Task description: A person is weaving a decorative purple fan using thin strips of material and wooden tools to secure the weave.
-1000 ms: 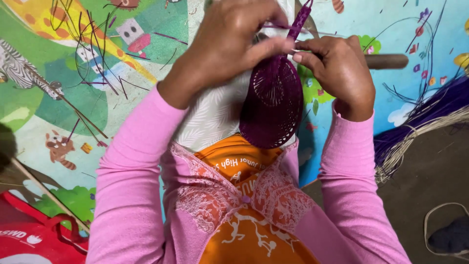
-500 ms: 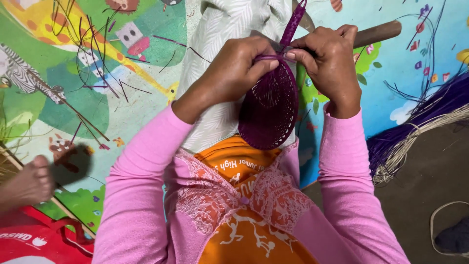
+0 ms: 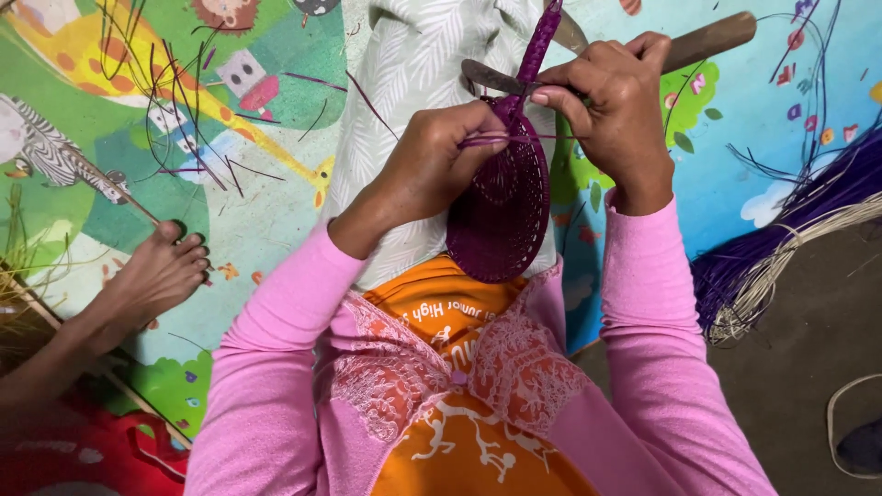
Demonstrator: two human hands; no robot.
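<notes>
Right now, a purple woven piece [image 3: 503, 216] rests on the person's lap, against pale leaf-print cloth [image 3: 418, 64]. It is flat, shaped like an oval, and made of thin shiny strips laid close together, so it looks bumpy. A narrow woven handle part [image 3: 540, 37] sticks up from its top.

The left hand [image 3: 432, 165] is curled closed over the left edge of the woven piece. Its fingers pinch a thin purple strand [image 3: 514, 139] that runs sideways across the top. The right hand [image 3: 616, 101] is also closed. Its fingers grip the top of the woven piece, just where the handle part starts, and they hold a knife with a grey metal blade [image 3: 491, 76] and a round brown wooden handle [image 3: 712, 39].

Under everything lies a bright play mat [image 3: 230, 211] with cartoon animals on it. Loose thin strands [image 3: 175, 92] lie scattered on the mat. A thick bundle of purple and pale strips [image 3: 781, 248] lies on the right. Another person's bare foot [image 3: 152, 276] rests on the mat at the left.
</notes>
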